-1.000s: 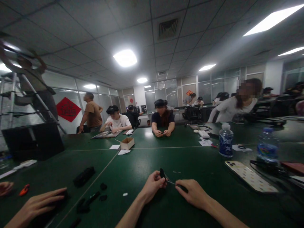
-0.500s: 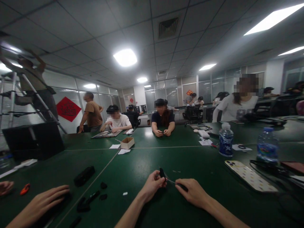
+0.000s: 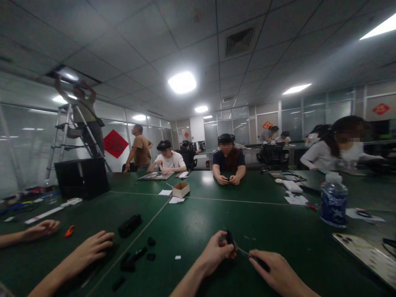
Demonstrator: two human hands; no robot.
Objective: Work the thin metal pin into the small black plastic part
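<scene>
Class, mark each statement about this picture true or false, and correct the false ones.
1. The left hand pinches a small black part. True.
2. The right hand lies flat and empty. False: it grips a thin black-handled tool that points at the part.
3. A clear plastic water bottle with a blue label stands upright on the dark green table. True.
4. The small brown cardboard box sits between the two hands. False: it stands far across the table.
</scene>
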